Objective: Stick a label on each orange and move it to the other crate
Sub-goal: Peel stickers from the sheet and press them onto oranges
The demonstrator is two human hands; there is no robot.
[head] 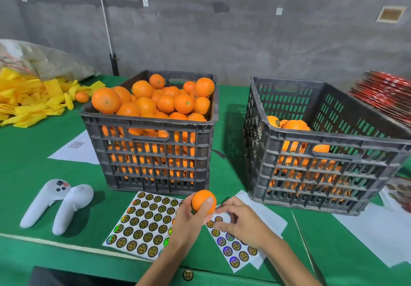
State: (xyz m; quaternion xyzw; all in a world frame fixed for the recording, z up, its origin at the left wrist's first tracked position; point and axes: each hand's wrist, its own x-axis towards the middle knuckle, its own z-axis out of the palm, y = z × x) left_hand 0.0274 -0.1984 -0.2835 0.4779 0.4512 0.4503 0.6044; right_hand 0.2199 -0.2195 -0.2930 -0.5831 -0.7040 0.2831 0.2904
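The left hand [191,216] gripped an orange [203,201] while the right hand [241,224] pinched at a sticker sheet [231,244] near the counter's [33,163] front edge.

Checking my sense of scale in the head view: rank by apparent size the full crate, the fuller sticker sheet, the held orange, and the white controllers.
1. Full crate
2. Sticker sheet
3. White controllers, as a pair
4. Held orange

Nearness to the camera enlarges the last three.
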